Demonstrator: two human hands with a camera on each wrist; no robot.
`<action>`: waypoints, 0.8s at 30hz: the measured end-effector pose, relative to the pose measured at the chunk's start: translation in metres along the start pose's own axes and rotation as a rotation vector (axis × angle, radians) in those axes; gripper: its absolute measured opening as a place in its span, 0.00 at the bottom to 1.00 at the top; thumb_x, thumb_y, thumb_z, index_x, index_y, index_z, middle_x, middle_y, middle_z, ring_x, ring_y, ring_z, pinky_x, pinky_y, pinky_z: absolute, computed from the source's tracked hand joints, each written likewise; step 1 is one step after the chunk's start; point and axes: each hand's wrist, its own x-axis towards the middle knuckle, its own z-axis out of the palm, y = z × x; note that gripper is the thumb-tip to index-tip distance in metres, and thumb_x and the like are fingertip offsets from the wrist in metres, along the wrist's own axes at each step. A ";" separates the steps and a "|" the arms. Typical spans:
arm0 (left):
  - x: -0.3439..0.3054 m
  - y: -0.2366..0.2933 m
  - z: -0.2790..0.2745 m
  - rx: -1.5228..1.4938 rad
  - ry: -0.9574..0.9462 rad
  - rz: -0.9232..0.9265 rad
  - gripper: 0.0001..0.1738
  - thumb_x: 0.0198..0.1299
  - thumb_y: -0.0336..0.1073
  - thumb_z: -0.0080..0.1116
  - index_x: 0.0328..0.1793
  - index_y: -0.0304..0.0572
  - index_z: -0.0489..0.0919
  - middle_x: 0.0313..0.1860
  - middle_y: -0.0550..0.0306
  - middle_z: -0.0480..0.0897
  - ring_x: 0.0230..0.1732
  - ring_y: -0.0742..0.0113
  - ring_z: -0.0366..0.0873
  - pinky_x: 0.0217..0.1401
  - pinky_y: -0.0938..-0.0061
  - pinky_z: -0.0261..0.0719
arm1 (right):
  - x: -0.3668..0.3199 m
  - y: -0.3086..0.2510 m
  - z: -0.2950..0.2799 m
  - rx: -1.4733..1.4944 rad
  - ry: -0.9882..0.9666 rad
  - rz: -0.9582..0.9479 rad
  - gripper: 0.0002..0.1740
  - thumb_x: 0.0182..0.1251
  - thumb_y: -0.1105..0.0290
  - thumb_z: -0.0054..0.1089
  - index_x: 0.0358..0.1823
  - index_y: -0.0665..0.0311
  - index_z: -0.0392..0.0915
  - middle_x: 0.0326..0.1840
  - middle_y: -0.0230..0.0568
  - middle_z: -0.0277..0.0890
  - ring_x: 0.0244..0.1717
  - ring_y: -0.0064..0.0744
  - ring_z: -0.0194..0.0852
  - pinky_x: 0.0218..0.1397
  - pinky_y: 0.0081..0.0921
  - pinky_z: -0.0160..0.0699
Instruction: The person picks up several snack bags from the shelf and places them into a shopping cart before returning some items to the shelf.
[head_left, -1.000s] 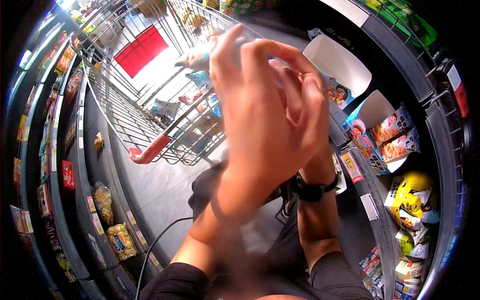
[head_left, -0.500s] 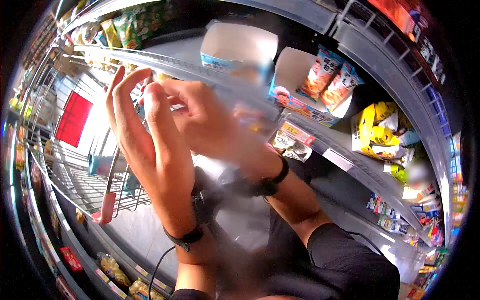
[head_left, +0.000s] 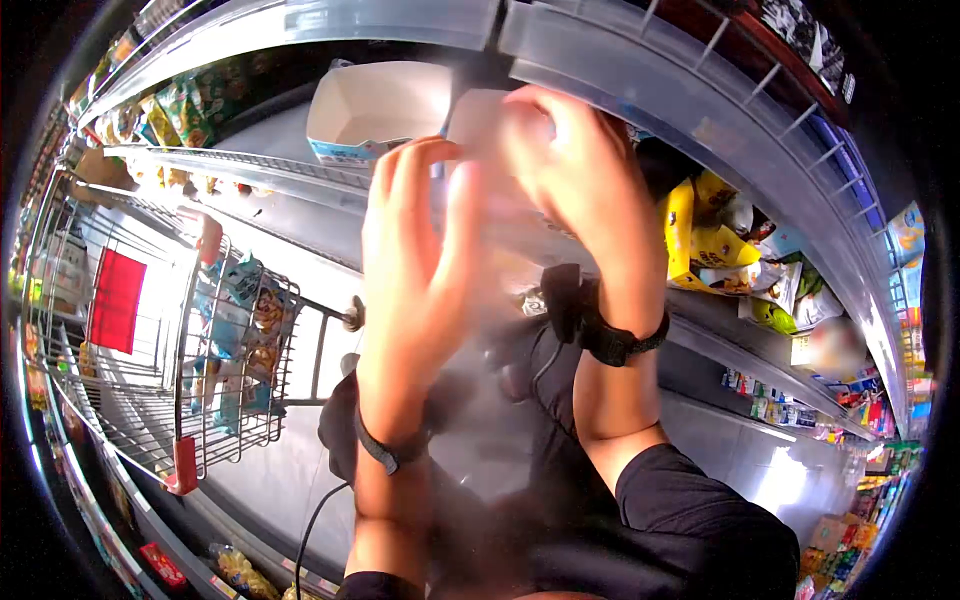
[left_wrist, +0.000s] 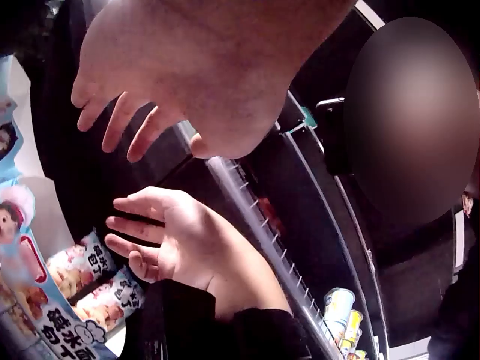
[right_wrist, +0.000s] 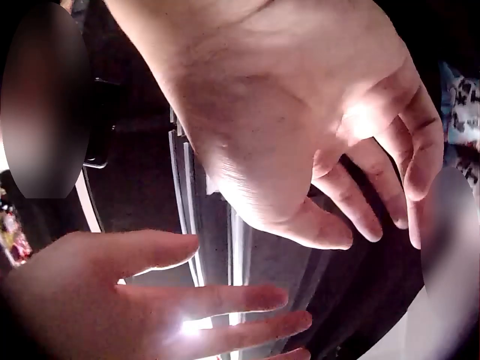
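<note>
Both bare hands are raised in front of a shelf and hold nothing. My left hand [head_left: 415,250] points upward with extended fingers, just below a white open-topped carton [head_left: 375,110]. To its right, my right hand [head_left: 580,180] reaches forward with bent, spread fingers. It overlaps the place of a blue-printed display box [left_wrist: 45,311], mostly hidden in the head view. In the left wrist view, two snack bags [left_wrist: 109,304] with blue ends lie in that box, to the left of both hands. The hands are apart, thumbs towards each other.
A wire shopping cart [head_left: 185,330] with several snack bags [head_left: 235,300] stands at the left. A yellow carton of packets [head_left: 680,235] sits on the shelf to the right. The upper shelf's edge [head_left: 600,60] runs above the hands. A cable [head_left: 312,520] hangs by the left arm.
The view has swung right from the cart to the shelf. The hands, which overlapped one second ago, have moved apart, and the right hand has reached forward over the display box.
</note>
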 end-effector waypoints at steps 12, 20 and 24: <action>0.002 0.006 0.075 -0.004 -0.243 0.171 0.16 0.80 0.36 0.53 0.61 0.29 0.79 0.56 0.38 0.82 0.57 0.42 0.81 0.65 0.62 0.76 | 0.011 0.090 -0.040 -0.166 -0.018 0.284 0.22 0.76 0.55 0.62 0.61 0.64 0.84 0.47 0.50 0.87 0.46 0.39 0.83 0.57 0.35 0.80; 0.002 0.002 0.082 -0.008 -0.234 0.097 0.17 0.80 0.36 0.54 0.64 0.30 0.78 0.59 0.39 0.81 0.63 0.44 0.80 0.68 0.62 0.75 | -0.001 0.106 -0.042 -0.135 -0.135 0.081 0.23 0.76 0.54 0.62 0.61 0.63 0.83 0.44 0.47 0.87 0.41 0.35 0.80 0.51 0.33 0.80; 0.000 -0.002 0.088 -0.167 -0.157 0.053 0.20 0.77 0.36 0.57 0.68 0.30 0.75 0.64 0.36 0.78 0.66 0.38 0.77 0.70 0.56 0.75 | -0.008 0.096 -0.044 -0.143 -0.226 0.096 0.22 0.76 0.55 0.63 0.61 0.63 0.83 0.41 0.44 0.86 0.39 0.32 0.79 0.48 0.31 0.80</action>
